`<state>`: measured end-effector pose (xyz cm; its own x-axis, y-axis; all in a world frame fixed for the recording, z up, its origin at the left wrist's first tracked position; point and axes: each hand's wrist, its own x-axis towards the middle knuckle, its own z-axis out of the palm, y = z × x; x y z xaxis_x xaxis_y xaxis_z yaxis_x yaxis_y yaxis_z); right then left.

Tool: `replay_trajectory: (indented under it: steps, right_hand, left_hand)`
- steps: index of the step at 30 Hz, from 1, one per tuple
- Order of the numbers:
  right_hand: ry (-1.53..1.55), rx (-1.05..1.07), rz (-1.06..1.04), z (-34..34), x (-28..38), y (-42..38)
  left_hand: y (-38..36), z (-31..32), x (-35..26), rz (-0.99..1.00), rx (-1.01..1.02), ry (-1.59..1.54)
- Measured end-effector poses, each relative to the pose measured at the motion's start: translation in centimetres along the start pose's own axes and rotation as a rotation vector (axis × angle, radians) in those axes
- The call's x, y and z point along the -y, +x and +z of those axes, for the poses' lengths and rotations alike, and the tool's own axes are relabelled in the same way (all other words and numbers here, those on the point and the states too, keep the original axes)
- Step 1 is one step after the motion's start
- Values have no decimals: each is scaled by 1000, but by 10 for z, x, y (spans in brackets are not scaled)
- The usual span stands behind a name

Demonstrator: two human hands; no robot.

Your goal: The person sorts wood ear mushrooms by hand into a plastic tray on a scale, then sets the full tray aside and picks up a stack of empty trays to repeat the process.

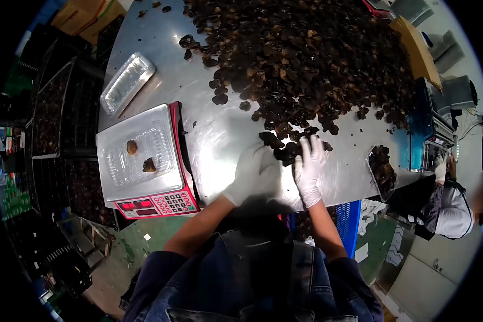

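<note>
My left hand (pixel 250 174), in a white glove, is over the steel table just left of a small cluster of dark brown mushroom pieces (pixel 288 153) that look like wood ear. Glare and blur soften its outline, but the fingers look stretched out. My right hand (pixel 309 169), also gloved, lies at the right side of that cluster with fingers extended and touching it. Beyond both hands spreads a large heap of the same pieces (pixel 311 64). At the left, a red and silver digital scale (pixel 107 177) bears a clear plastic tray (pixel 112 163) with two brown pieces inside.
Another clear tray (pixel 127 83) lies behind the scale. A filled tray (pixel 382 172) sits at the table's right edge. Dark crates (pixel 51 115) stand stacked at left, and a blue crate (pixel 349 225) is below the table. A co-worker (pixel 453 214) is at far right.
</note>
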<state>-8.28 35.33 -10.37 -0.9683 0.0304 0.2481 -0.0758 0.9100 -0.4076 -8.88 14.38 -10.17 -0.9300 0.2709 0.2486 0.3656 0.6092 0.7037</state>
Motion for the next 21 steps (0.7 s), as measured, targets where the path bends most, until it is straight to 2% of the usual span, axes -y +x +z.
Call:
replay_trajectory:
  steps: [3,4,5,9,11,12,14,15,17,19,21]
  right_hand:
    - [-41,126,-63,-1,21,-21]
    - [-24,46,-76,-5,30,-20]
    - [-16,-9,-50,-6,34,-9]
    - [29,-172,-7,2,51,81]
    - [-18,-148,14,14,48,113]
    - [-183,-13,113,23,47,126]
    - [-217,-10,-36,31,44,115]
    - [-84,-148,-165,30,47,104]
    - [-35,-187,-253,22,59,70]
    - [-2,-54,-232,16,65,30]
    - [60,-10,-216,-12,75,5]
  left_hand:
    - [-6,-3,-6,40,-52,-80]
    - [-5,-5,-7,14,-102,-25]
    - [-4,-4,-7,-15,-150,31]
    - [3,8,1,-124,-132,83]
    - [4,10,3,-175,-89,110]
    - [3,10,3,-170,-80,103]
    - [4,10,6,-168,-107,76]
    - [3,11,6,-181,-105,71]
    - [3,12,7,-166,-130,80]
    - [3,13,9,-163,-166,93]
    - [2,13,13,-147,-100,90]
